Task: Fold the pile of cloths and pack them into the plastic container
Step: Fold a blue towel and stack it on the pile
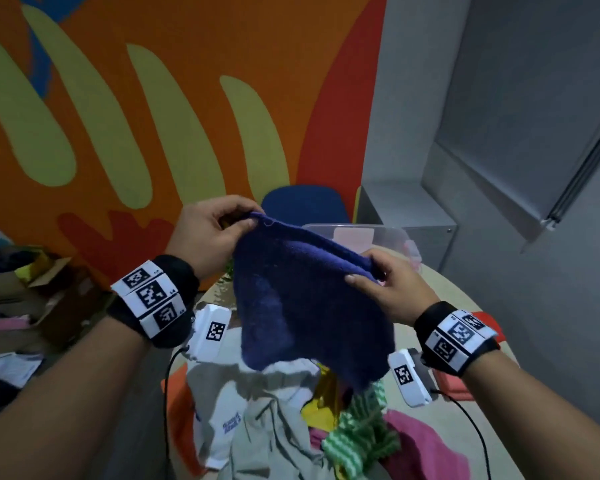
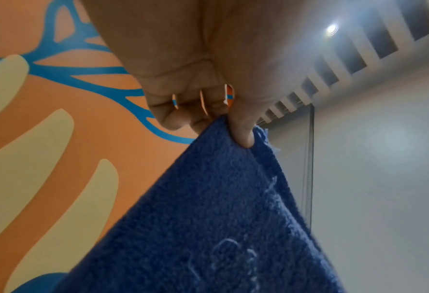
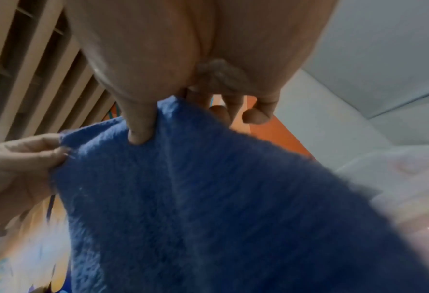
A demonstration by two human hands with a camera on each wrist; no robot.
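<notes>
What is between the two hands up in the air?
The top edge of the blue towel stretches between them: the left hand pinches one corner, the right hand the other. The head view shows it best.

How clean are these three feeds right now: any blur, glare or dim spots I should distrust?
Head view: dim overall, wide-angle bending at the edges, yet the blue towel and both hands' grip read clearly. Left wrist view: sharpest; a ceiling light flares, the left hand is close and soft. Right wrist view: motion blur smears the towel's lower right and the plastic container.
</notes>
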